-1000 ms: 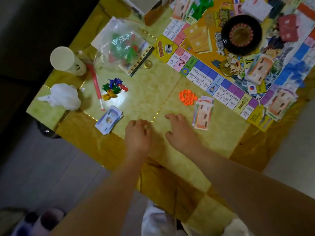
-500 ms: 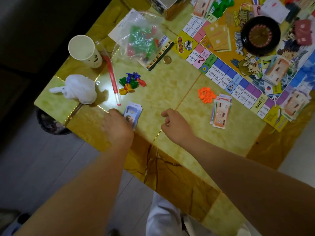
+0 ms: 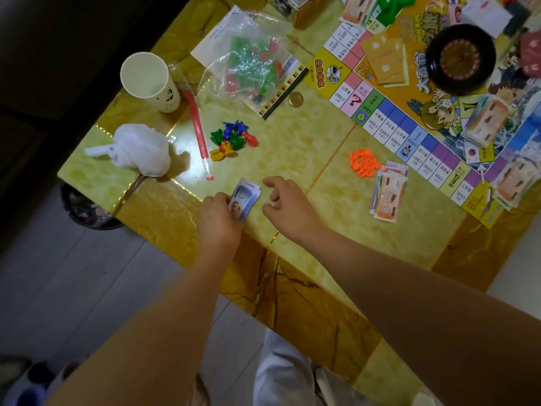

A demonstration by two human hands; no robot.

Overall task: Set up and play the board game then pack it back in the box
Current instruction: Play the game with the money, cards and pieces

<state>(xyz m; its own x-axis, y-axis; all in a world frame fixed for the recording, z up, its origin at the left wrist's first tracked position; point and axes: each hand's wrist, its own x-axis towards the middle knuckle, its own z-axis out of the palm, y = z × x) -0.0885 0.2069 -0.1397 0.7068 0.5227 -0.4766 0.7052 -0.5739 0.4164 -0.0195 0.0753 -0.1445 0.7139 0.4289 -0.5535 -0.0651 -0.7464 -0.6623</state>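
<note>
Left hand (image 3: 218, 218) – apparently – grips cards (image 3: 244, 199).

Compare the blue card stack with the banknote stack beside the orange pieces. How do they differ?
The left hand holds the blue card stack; the banknote stack lies untouched. The blue card stack is smaller and bluish; the banknote stack larger, orange-pink. Both are slightly fanned.

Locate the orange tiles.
Head view: the orange tiles lie on the table right of centre, beside the paper money stack, just short of the game board's edge.
</note>
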